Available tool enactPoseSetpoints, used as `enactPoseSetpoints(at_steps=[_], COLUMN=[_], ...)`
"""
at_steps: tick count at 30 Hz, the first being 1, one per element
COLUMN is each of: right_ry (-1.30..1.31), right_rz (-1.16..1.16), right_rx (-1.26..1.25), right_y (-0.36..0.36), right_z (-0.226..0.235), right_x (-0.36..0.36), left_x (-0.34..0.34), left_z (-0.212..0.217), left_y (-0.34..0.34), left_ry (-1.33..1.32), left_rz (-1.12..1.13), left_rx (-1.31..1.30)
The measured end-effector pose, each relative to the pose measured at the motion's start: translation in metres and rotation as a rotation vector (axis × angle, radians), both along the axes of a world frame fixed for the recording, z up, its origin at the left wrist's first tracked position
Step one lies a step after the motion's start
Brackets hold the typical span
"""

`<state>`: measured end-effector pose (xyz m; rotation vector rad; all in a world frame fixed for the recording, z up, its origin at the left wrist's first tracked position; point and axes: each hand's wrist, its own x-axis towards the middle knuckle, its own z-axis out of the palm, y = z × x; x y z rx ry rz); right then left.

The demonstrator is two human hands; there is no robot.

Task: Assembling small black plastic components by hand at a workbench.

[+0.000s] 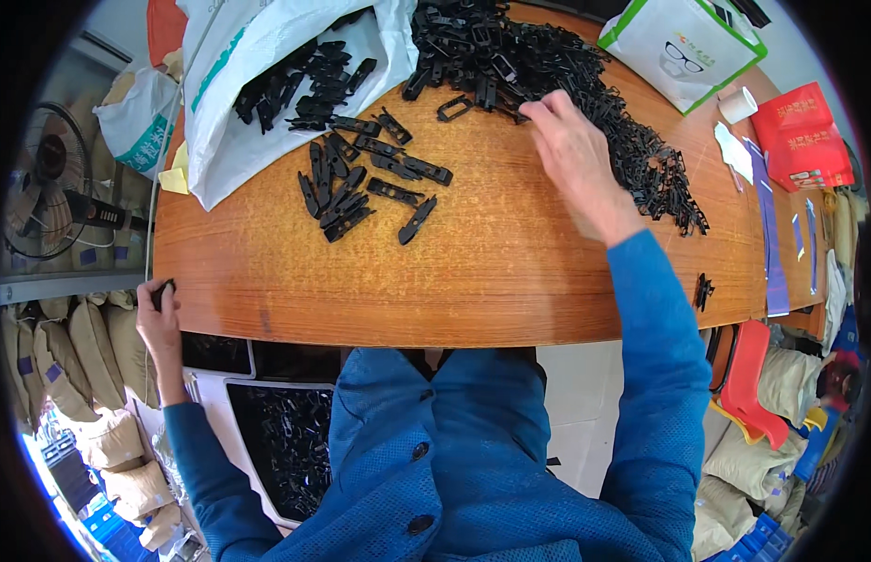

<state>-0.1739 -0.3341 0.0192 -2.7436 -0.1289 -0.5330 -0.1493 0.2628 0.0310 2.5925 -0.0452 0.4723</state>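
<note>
My left hand [160, 323] is out at the table's left edge, its fingers closed round a small black plastic part [164, 293]. My right hand [581, 159] reaches to the near edge of a large heap of black plastic parts [632, 131], thumb and fingers pinched at a black part there, slightly blurred. An oblong black frame [454, 109] lies just left of those fingertips. Several longer black clip-like pieces [342, 183] are scattered at the left middle of the table, in front of an open white sack [220, 140] with more black pieces [309, 84] inside.
On the brown table [435, 300] a small black piece [704, 292] lies near the right front. A white-green bag [684, 56], paper roll [738, 105] and red bag [804, 136] stand far right. Below the table's left front is a bin [286, 440] of black parts; a fan [56, 178] stands left.
</note>
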Motion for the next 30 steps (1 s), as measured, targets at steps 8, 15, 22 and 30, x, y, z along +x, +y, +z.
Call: enactPoseSetpoints(at_steps=[8, 15, 22, 30], right_ry=[-0.12, -0.089, -0.127, 0.01], right_rz=[0.112, 0.039, 0.148, -0.055], right_rx=[-0.291, 0.289, 0.142, 0.467], right_y=[-0.012, -0.009, -0.016, -0.013], right_z=[-0.015, -0.018, -0.012, -0.015], right_x=[0.02, -0.021, -0.068, -0.086], left_x=[0.006, 0.031, 0.086, 0.092], left_z=[0.023, 0.035, -0.007, -0.028], left_y=[-0.027, -0.257, -0.397, -0.412], left_ry=[-0.062, -0.164, -0.128, -0.15], left_rz=[0.001, -0.688, -0.749, -0.743], left_rx=[0.57, 0.023, 0.425, 0.407])
